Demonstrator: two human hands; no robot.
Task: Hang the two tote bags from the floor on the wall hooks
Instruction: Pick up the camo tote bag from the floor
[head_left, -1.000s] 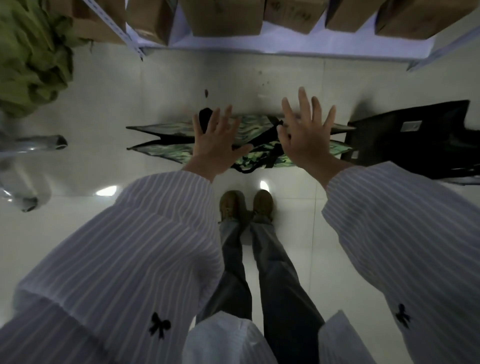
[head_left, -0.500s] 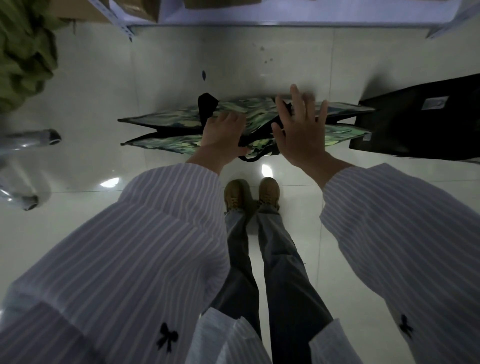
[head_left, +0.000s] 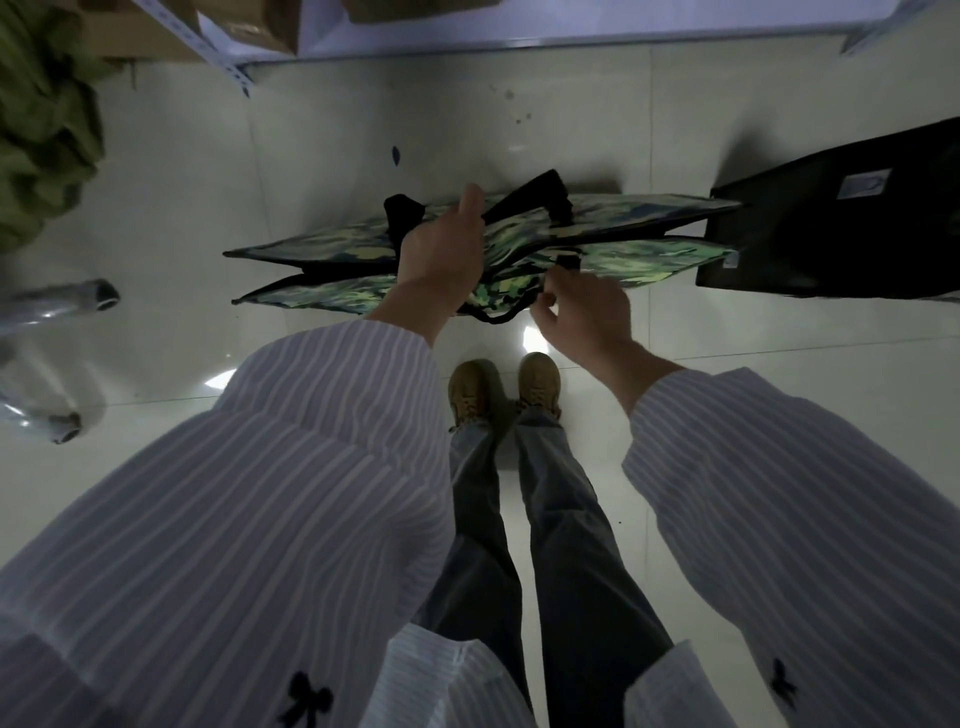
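A green camouflage tote bag (head_left: 639, 234) with black handles stands on the pale tiled floor just beyond my shoes, its top open. My left hand (head_left: 441, 249) is closed around its far black handle (head_left: 540, 195). My right hand (head_left: 587, 306) pinches the near black handle (head_left: 498, 314) at the bag's front edge. To the right, a black tote bag (head_left: 841, 228) lies on the floor, touching the camouflage bag's end. No wall hooks are in view.
A white shelf rack (head_left: 519, 31) holding cardboard boxes runs along the top. Olive green fabric (head_left: 41, 119) bulks at the upper left. Two shiny metal tube ends (head_left: 78, 296) stick out at the left. My brown shoes (head_left: 504, 384) stand close to the bag.
Both hands were open and spread above the camouflage bag. They have dropped onto it and closed, the left on the far handle, the right on the near one.
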